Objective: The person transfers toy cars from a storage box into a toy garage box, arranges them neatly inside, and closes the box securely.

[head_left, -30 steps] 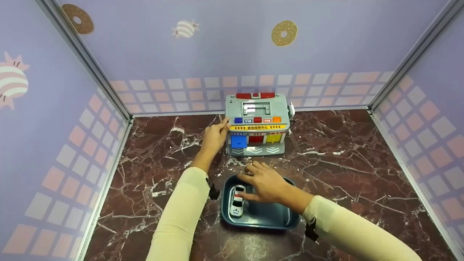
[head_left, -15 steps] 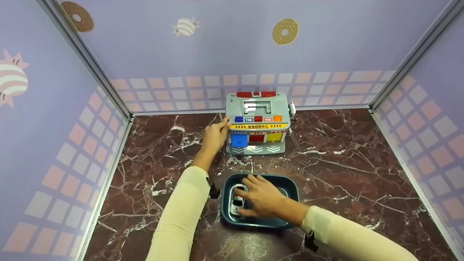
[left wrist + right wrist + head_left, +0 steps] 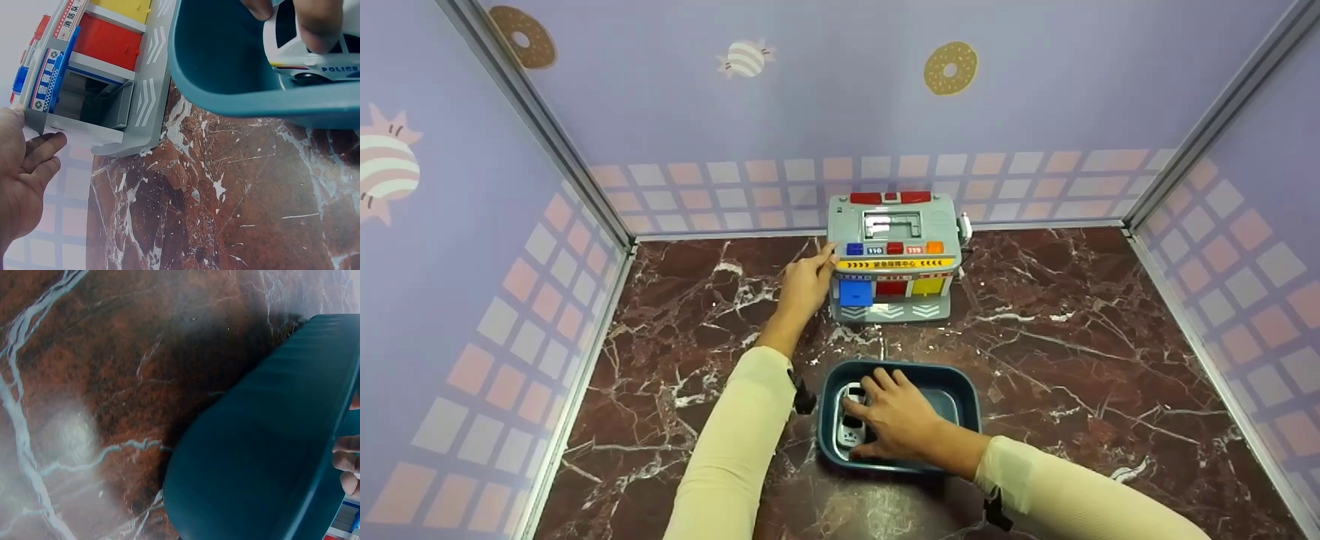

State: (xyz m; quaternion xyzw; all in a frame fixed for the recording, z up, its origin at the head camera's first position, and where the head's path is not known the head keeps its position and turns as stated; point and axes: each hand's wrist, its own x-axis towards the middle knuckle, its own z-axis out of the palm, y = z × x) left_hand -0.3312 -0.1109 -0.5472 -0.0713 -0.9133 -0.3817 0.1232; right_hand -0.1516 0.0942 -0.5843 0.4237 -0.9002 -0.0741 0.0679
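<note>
A grey toy garage (image 3: 892, 225) with blue, red and yellow doors stands near the back wall. Its blue door (image 3: 62, 70) is raised, showing a dark bay behind. My left hand (image 3: 806, 281) holds the garage's left side at the roof edge, its lower fingers bent by the side wall. Inside a dark teal tray (image 3: 900, 466) lies a white toy police car (image 3: 851, 435). My right hand (image 3: 904, 416) reaches into the tray and grips the car, fingers over its roof and side windows (image 3: 320, 28). In the right wrist view the tray wall (image 3: 253, 439) hides most of this hand.
Dark red marbled tabletop (image 3: 1072, 390) lies under everything. Patterned lilac walls (image 3: 840, 90) enclose the back and both sides. The tray sits in front of the garage, a short gap between them.
My right hand has moved down and left, from above the tray onto the police car, its fingers now around it. The left hand has stayed on the garage.
</note>
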